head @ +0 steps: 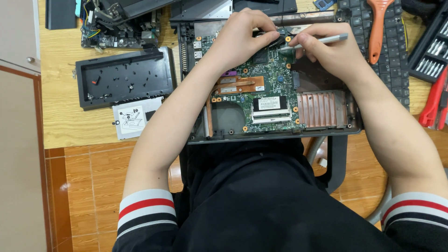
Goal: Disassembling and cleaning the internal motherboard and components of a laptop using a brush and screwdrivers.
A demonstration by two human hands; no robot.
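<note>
On the opened laptop's green motherboard (pixel 261 93), the right hand (pixel 333 51) is clamped on a grey screwdriver (pixel 322 40) whose shaft lies nearly level, tip pointing left toward the left hand (pixel 242 39), whose fingers pinch a dark part just beside it.

Green glossy circuit board (pixel 261 88), ridged copper heatsink (pixel 322 109) (dull sheen), matt black plastic cover (pixel 126 77), pale wood-grain desk (pixel 65 116).
</note>
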